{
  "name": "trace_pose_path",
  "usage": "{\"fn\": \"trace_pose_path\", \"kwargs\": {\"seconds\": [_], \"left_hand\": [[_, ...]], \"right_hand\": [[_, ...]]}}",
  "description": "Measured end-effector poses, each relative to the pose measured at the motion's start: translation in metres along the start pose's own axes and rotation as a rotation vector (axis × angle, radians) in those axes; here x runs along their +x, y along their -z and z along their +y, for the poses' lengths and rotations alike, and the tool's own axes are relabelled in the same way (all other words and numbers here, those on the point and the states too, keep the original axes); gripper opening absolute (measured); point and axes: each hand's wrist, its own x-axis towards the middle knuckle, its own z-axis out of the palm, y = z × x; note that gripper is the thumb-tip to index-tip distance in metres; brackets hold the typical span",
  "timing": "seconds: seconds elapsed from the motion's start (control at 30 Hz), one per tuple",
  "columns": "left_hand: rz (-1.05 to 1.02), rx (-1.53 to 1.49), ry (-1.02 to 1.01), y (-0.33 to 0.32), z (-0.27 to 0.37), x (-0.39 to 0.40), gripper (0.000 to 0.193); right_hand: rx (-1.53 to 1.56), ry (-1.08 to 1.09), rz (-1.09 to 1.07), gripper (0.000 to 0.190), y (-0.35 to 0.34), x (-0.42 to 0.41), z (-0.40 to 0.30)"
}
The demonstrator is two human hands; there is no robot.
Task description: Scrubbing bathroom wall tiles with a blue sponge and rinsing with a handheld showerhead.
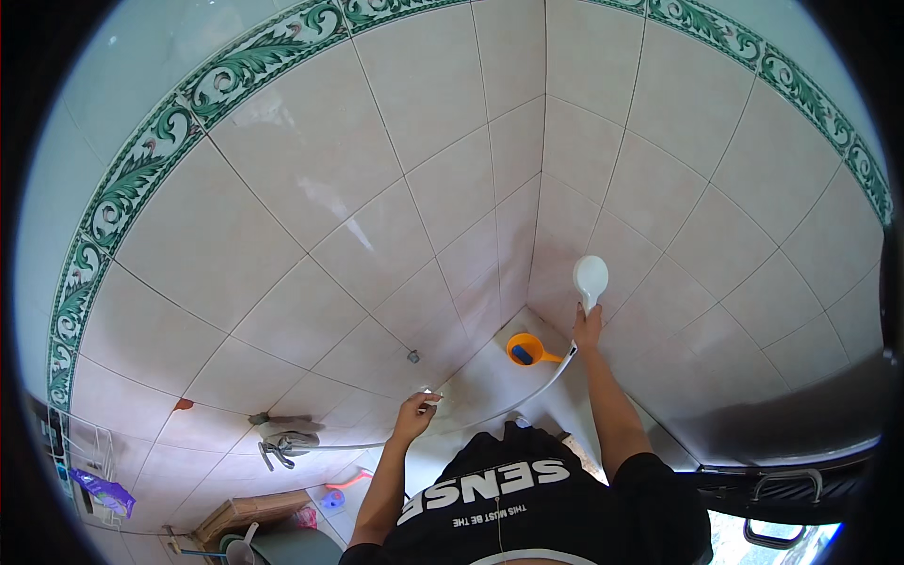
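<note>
My right hand [587,326] is closed around the handle of a white shower head [592,274], raised in front of the tiled wall on the right. From its handle a pale hose [544,388] curves down and left, passes behind my left wrist, and reaches a metal wall tap [282,445]. My left hand [414,418] is by the left wall, its fingers curled at a small shiny fitting [428,390]; whether they grip it is too small to tell. Below the shower head, an orange dipper [514,346] stands on the floor with a dark blue object [522,354] inside.
A metal stub [413,357] juts from the left wall. At lower left are a wire rack [102,452] with a purple packet [106,492], a water tub [296,547], a pale dipper [241,551] and a purple bottle [332,499]. A dark door with a handle [787,486] is at lower right.
</note>
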Motion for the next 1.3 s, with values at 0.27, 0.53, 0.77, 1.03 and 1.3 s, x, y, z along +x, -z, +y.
{"fn": "trace_pose_path", "kwargs": {"seconds": [0.27, 0.53, 0.77, 1.03, 1.3], "left_hand": [[0.000, -0.001, 0.025, -0.002, -0.004, -0.009, 0.028], [-0.088, 0.018, 0.015, -0.020, 0.006, -0.008, 0.027], [-0.082, 0.173, -0.311, -0.065, 0.033, 0.020, 0.060], [-0.068, 0.052, -0.281, -0.081, 0.085, 0.057, 0.070], [0.037, -0.073, -0.438, -0.062, 0.105, 0.051, 0.049]], "right_hand": [[-0.006, -0.076, -0.218, 0.030, -0.001, -0.037, -0.017], [-0.012, 0.167, -0.302, 0.031, -0.016, -0.076, -0.040], [0.345, 0.025, -0.433, 0.026, 0.000, -0.127, -0.155], [0.699, -0.088, -0.654, 0.025, 0.021, -0.151, -0.225], [1.518, -0.549, -1.240, 0.050, 0.039, -0.099, -0.240]]}}
